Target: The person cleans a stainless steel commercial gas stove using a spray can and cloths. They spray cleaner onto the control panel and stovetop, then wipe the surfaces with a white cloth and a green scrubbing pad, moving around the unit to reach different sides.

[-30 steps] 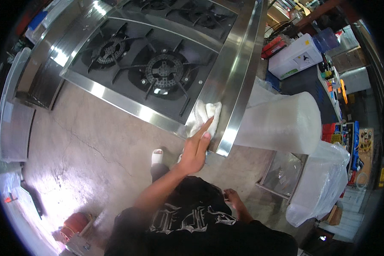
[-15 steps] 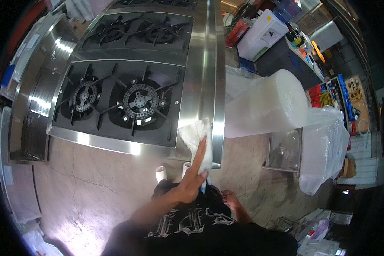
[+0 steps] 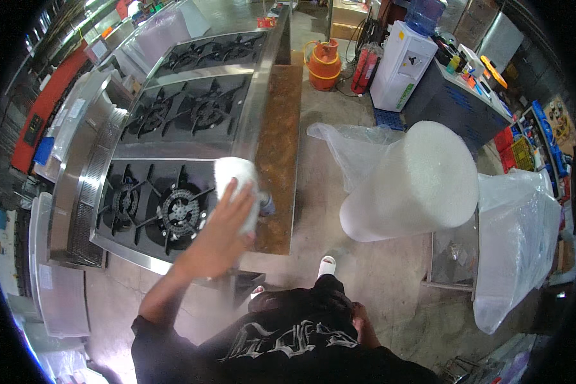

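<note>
My left hand (image 3: 227, 217) presses a white cloth (image 3: 233, 171) against the steel front ledge of a gas range. Its fingers are stretched over the cloth, which covers part of the ledge and the edge of the black hob panel. Beside the cloth is the nearest double burner (image 3: 181, 213), with its dark pan supports. A small knob-like part (image 3: 266, 203) shows just right of the cloth. My right hand (image 3: 362, 320) hangs low by my right thigh, away from the range; its fingers are mostly hidden.
A brown, stained board (image 3: 278, 153) runs along the range's right side. Further right stand a large roll of bubble wrap (image 3: 416, 185) and a plastic-wrapped item (image 3: 512, 237). Behind are an orange gas cylinder (image 3: 324, 64), a red extinguisher (image 3: 365, 67) and a water dispenser (image 3: 403, 64).
My left hand and the cloth have moved up and left along the ledge. My view has turned, so more of the range's right side and the floor behind shows. My right hand stays low.
</note>
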A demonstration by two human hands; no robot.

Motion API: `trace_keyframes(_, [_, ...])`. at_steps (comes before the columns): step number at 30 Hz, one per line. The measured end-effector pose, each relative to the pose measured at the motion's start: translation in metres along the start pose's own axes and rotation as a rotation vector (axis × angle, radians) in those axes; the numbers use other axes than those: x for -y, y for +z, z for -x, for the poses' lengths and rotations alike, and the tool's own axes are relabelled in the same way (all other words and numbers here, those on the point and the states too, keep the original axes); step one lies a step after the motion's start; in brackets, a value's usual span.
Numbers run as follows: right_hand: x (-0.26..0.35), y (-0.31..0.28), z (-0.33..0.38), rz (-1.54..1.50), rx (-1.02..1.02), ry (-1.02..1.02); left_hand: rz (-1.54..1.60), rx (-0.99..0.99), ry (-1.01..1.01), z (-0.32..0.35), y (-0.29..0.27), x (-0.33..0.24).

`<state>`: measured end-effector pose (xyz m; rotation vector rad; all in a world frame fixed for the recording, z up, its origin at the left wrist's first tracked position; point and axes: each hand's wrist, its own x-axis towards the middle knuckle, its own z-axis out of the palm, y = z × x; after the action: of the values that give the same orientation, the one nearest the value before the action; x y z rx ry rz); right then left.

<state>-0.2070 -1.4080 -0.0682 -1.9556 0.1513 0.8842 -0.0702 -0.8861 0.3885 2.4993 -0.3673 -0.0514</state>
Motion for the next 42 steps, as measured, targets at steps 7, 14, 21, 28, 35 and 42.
trace_keyframes(7, [0.074, -0.140, -0.072, -0.459, -0.092, 0.286, -0.250, -0.018, -0.114, -0.118, -0.020, 0.020])
trace_keyframes(14, [0.219, -0.162, -0.162, -0.279, 0.117, -0.040, -0.344, -0.035, -0.093, -0.227, -0.043, 0.078])
trace_keyframes(21, [0.383, -0.161, -0.236, -0.264, 0.207, -0.178, -0.351, -0.044, -0.090, -0.349, -0.078, 0.145])
trace_keyframes(28, [0.563, -0.213, -0.297, -0.227, 0.176, -0.206, -0.195, -0.043, 0.015, -0.489, -0.126, 0.229])
trace_keyframes(35, [0.701, -0.250, -0.383, -0.216, 0.102, -0.235, -0.154, -0.110, 0.088, -0.593, -0.152, 0.292])
trace_keyframes(42, [0.794, -0.255, -0.503, -0.017, 0.252, -0.334, 0.082, -0.282, 0.067, -0.667, -0.158, 0.331])
